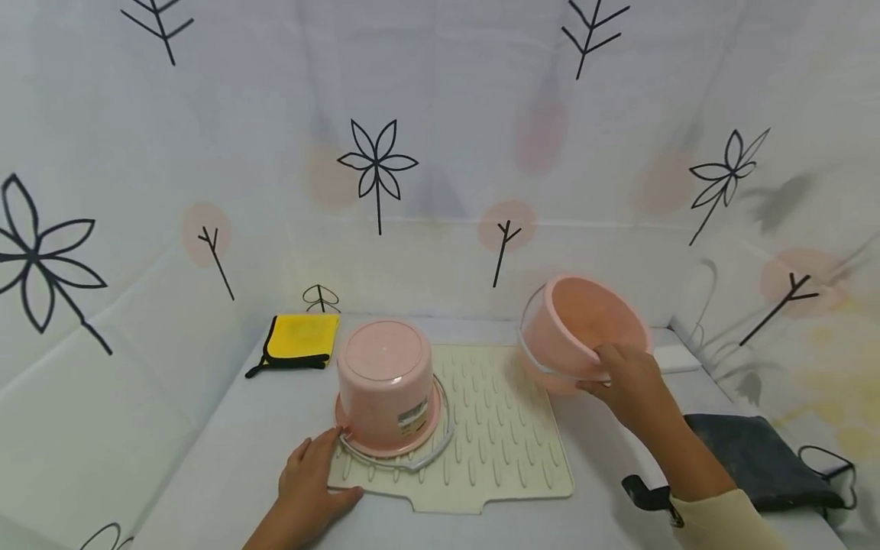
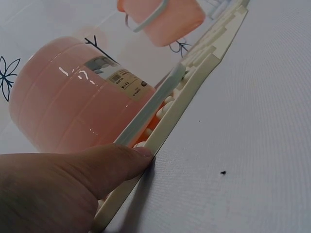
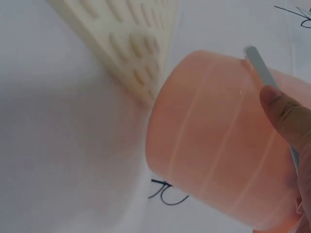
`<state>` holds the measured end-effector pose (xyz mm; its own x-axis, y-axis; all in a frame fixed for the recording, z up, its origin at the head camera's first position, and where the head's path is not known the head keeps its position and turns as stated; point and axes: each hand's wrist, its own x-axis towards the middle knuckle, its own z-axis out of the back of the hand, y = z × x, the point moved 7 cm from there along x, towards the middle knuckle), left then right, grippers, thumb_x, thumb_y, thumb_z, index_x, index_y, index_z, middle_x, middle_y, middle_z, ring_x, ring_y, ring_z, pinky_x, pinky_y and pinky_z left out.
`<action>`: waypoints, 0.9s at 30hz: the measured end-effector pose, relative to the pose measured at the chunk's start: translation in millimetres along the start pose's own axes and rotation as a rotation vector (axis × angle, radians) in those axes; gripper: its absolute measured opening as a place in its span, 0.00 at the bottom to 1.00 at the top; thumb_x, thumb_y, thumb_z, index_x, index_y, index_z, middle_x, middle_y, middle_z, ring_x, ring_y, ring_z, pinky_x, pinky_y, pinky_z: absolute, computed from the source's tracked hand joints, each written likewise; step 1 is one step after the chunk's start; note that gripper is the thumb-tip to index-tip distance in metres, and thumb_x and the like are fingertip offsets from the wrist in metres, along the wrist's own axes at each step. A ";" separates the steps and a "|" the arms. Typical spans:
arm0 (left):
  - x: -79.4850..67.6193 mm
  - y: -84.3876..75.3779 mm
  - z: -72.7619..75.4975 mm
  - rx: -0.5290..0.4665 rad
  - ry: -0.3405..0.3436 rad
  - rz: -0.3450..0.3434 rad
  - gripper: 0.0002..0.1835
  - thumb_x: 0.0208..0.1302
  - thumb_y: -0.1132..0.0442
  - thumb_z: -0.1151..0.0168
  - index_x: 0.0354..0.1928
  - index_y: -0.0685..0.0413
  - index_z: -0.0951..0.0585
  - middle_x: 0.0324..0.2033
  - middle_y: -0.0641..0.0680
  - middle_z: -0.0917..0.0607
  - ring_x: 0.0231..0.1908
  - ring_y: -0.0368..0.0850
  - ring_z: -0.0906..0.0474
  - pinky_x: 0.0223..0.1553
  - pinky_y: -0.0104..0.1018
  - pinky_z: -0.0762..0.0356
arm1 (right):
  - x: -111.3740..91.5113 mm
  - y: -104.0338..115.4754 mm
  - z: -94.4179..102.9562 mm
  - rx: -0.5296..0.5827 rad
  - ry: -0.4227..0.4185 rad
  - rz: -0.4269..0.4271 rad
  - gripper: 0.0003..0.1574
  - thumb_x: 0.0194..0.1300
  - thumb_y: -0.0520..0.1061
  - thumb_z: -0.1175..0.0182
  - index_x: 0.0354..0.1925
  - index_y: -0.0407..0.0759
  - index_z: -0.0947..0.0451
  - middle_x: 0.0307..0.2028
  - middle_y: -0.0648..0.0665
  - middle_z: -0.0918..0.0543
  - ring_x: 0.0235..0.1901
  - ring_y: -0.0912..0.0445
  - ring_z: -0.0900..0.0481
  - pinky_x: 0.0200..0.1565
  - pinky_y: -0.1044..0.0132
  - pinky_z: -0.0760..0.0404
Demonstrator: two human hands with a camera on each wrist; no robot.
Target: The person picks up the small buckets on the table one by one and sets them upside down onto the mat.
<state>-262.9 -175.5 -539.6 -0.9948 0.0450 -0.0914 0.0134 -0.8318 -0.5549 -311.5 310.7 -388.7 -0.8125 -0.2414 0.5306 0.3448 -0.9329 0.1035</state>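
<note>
An upside-down pink bucket (image 1: pixel 385 367) stands on the left part of a cream ridged drying mat (image 1: pixel 502 428), its grey handle (image 1: pixel 440 443) lying around the rim. My left hand (image 1: pixel 309 481) rests at the mat's front left corner, fingers near that bucket's rim. In the left wrist view its thumb (image 2: pixel 116 162) touches the mat's edge beside the handle. With my right hand (image 1: pixel 635 382) I grip the near rim of a second pink bucket (image 1: pixel 550 336), tilted with its mouth toward me. In the right wrist view the thumb (image 3: pixel 286 114) lies over that bucket's grey handle (image 3: pixel 262 70).
A folded yellow cloth (image 1: pixel 302 338) with black trim lies at the back left. To the right is a dark grey pouch (image 1: pixel 756 458) with a cord, near a black object (image 1: pixel 642 493). A white flat item (image 1: pixel 677 359) lies behind the right hand. Patterned fabric walls (image 1: pixel 440 191) enclose the table.
</note>
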 end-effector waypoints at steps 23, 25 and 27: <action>-0.7 0.2 -0.8 -0.002 0.016 0.012 0.61 0.45 0.36 0.17 0.79 0.44 0.39 0.77 0.60 0.33 0.75 0.73 0.46 0.71 0.80 0.51 | -41.9 30.5 -18.6 0.352 -0.027 -0.391 0.40 0.54 0.52 0.18 0.54 0.30 0.24 0.48 0.31 0.15 0.50 0.37 0.17 0.47 0.36 0.17; 0.6 0.1 -0.9 -0.002 0.019 0.010 0.62 0.45 0.36 0.17 0.79 0.44 0.39 0.76 0.60 0.33 0.75 0.73 0.46 0.71 0.80 0.51 | -44.6 32.2 -20.6 0.363 -0.026 -0.421 0.41 0.55 0.53 0.18 0.55 0.30 0.24 0.49 0.31 0.16 0.52 0.37 0.18 0.47 0.36 0.18; 1.3 0.1 -1.0 -0.002 0.022 0.010 0.62 0.45 0.35 0.17 0.79 0.45 0.39 0.76 0.60 0.33 0.75 0.73 0.46 0.71 0.80 0.51 | -47.4 34.0 -22.9 0.364 -0.019 -0.451 0.42 0.56 0.55 0.19 0.56 0.31 0.25 0.50 0.31 0.16 0.52 0.37 0.18 0.48 0.37 0.18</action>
<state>-264.1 -174.9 -540.6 -0.9922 0.0484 -0.1151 0.0238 -0.8314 -0.5551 -272.0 284.3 -429.6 -0.9090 0.1668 0.3820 0.1087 -0.7899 0.6036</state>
